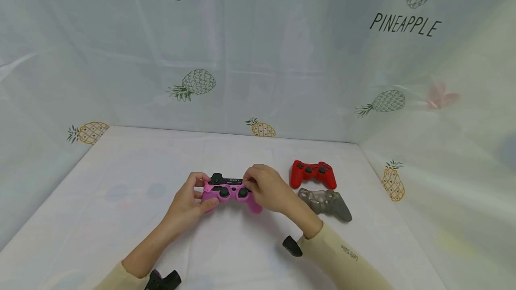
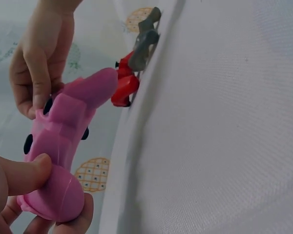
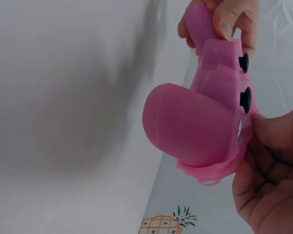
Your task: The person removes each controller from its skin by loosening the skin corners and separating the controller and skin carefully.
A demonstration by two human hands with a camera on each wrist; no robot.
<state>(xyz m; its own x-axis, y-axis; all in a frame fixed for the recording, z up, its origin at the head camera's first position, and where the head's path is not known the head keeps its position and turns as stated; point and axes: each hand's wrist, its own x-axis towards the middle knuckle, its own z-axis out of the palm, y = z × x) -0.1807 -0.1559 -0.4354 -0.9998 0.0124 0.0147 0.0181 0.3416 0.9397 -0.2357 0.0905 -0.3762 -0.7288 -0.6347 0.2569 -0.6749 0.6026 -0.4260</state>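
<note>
A black game controller (image 1: 230,181) marked SONY sits partly inside a pink silicone cover (image 1: 233,193). Its upper strip shows black, and two black thumbsticks poke up through the pink. My left hand (image 1: 186,203) grips the left handle, thumb on the near face and fingers around the back. With thumb and fingertips, my right hand (image 1: 269,187) pinches the cover's rim at the upper right corner. In the right wrist view that rim stands loose around the right handle (image 3: 190,126), with a gap beside the stick. Both handles are wrapped in pink and the controller is held above the table.
On the white table (image 1: 141,200), a red controller (image 1: 324,176) lies to the right. Nearer me is a grey, camouflage-like controller (image 1: 328,202), partly behind my right wrist. A pineapple-print sheet (image 1: 258,57) hangs along the back and sides.
</note>
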